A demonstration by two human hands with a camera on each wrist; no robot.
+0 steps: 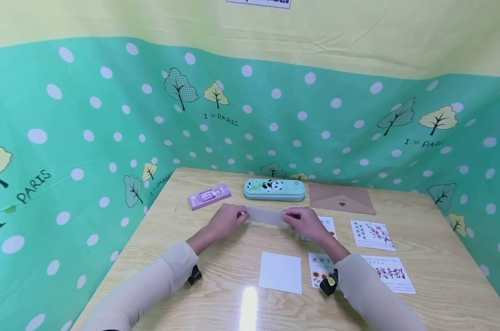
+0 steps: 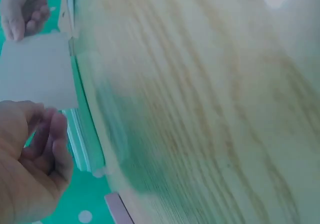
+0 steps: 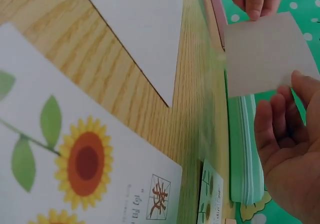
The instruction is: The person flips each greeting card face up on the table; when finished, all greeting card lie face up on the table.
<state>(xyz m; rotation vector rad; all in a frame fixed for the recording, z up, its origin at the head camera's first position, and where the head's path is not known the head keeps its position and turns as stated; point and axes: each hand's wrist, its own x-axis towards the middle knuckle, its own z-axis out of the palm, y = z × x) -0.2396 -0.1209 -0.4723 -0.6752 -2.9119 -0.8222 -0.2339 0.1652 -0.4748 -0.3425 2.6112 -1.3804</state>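
Note:
A blank, pale card (image 1: 265, 216) is held up above the table between both hands, its near face plain in all three views. My left hand (image 1: 228, 219) pinches its left end between thumb and fingers. At the opposite end my right hand (image 1: 305, 221) pinches it the same way. In the left wrist view the card (image 2: 37, 71) spans from one hand to the other. The right wrist view shows the card (image 3: 265, 54) with the thumb along its edge. A blank white card (image 1: 280, 272) lies flat on the table nearer the body.
Along the back lie a purple box (image 1: 210, 196), a mint panda pencil case (image 1: 275, 190) and a brown envelope (image 1: 341, 198). Right of the white card are several printed cards, including a sunflower card (image 1: 317, 263), a blossom card (image 1: 372, 235) and a red-lettered card (image 1: 392, 274).

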